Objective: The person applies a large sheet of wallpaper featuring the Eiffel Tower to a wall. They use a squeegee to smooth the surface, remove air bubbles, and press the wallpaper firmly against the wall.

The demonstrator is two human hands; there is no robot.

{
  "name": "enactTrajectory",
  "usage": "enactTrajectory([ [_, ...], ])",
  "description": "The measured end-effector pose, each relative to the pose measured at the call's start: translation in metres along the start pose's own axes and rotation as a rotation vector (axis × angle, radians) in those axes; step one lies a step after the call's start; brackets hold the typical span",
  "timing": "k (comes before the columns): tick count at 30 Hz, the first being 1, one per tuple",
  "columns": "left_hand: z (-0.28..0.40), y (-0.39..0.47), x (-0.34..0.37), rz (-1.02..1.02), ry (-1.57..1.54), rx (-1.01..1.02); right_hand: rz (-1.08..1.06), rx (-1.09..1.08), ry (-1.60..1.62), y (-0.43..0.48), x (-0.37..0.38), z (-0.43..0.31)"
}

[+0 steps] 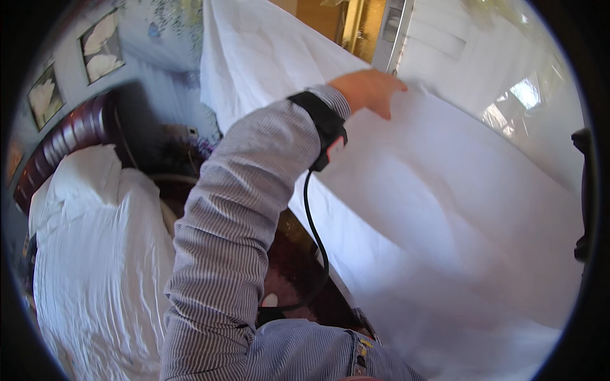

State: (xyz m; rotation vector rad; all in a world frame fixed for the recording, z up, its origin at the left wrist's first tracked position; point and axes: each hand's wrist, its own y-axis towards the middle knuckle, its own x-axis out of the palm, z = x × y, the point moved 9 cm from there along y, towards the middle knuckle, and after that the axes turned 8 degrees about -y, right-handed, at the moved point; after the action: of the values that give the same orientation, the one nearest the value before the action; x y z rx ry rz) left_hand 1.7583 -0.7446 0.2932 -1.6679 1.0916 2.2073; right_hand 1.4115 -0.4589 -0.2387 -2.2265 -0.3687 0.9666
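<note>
My left hand (369,93), in a striped sleeve with a black strap and a device at the wrist, is stretched forward and grips the upper edge of a large white sheet (429,190). The cloth hangs on both sides of the hand and spreads in loose folds over the right half of the view. A black cable (317,228) runs down from the wrist device. My right hand is out of view; only a sliver of skin, too small to identify, shows at the bottom edge.
At left stands a bed with white bedding (105,266) and a dark red padded headboard (71,138). Framed flower pictures (101,45) hang on the wall behind. A shiny white panel (476,62) rises at upper right. Dark red flooring (295,266) shows below the arm.
</note>
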Motion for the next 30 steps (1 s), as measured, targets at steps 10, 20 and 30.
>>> enactTrajectory([
  [10, -0.039, 0.054, -0.015, 0.251, 0.055, 0.096, 0.003, -0.540, 0.080, -0.151, -0.055, -0.279],
  [20, -0.059, 0.094, -0.126, 1.072, -0.279, 0.084, 0.917, -1.176, -0.703, -0.338, -0.180, -0.516],
  [30, -0.060, 0.099, -0.153, 1.174, -0.293, 0.222, 1.639, -1.219, -1.207, -0.329, -0.224, -0.628],
])
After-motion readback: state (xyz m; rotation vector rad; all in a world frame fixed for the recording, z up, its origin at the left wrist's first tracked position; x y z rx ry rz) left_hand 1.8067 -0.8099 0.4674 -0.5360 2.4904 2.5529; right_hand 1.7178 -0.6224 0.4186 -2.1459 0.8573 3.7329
